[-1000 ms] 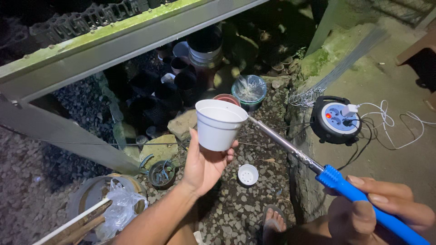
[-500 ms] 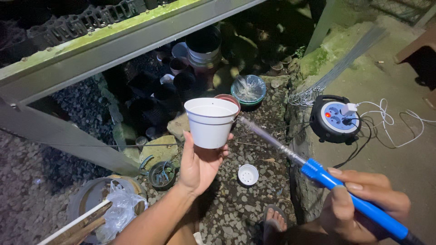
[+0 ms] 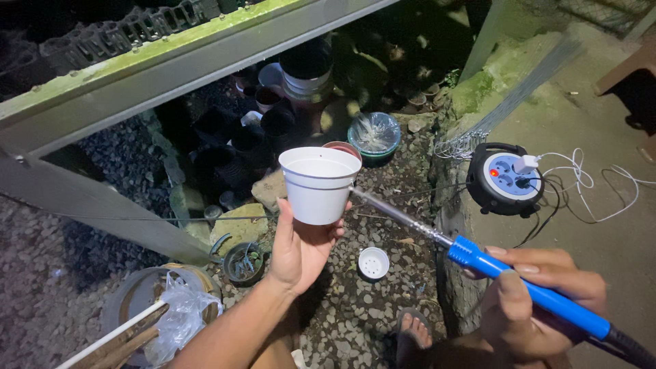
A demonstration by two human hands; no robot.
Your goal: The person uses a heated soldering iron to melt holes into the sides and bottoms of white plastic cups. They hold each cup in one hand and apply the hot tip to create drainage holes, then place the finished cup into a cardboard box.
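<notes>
Two hands engaged: my left hand (image 3: 301, 249) grips the white pot (image 3: 319, 184); my right hand (image 3: 540, 307) clamps the soldering iron (image 3: 478, 256), tip touching the pot's side wall. Next, press steadily.

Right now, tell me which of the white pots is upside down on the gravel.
The small white pot lying between the hands, its holed base facing up. The other white pot is upright in the left hand.

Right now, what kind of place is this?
Probably a backyard garden corner at night: gravel ground, dark plant pots stacked under a mossy bench, and a cable reel on concrete.
</notes>
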